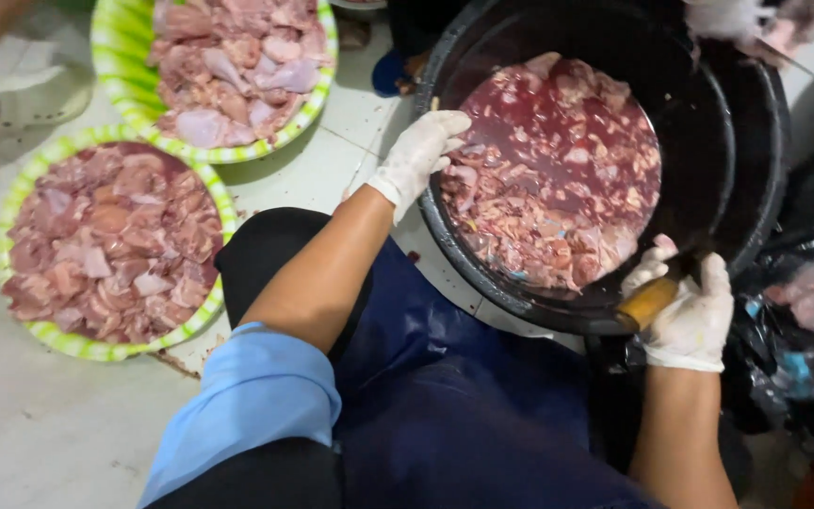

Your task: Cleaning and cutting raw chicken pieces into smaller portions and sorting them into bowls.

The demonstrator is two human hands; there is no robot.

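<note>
My left hand point(418, 154), in a white glove, rests on the near left rim of a big black tub point(708, 113) and touches the raw meat pieces point(558, 179) that lie in red liquid inside it. Its fingers are bent over the rim and the meat; whether they grip a piece is not clear. My right hand point(688, 311), also gloved, is closed around a yellowish wooden handle point(647, 302) at the tub's near right rim. The tool's other end is hidden against the dark tub wall.
Two green-and-white striped bowls heaped with pink cut meat stand on the tiled floor, one at the left point(58, 151) and one at the top point(115, 57). Black plastic bags point(803, 339) with scraps lie at the right. Another person's gloved hand point(737, 19) shows at the top right.
</note>
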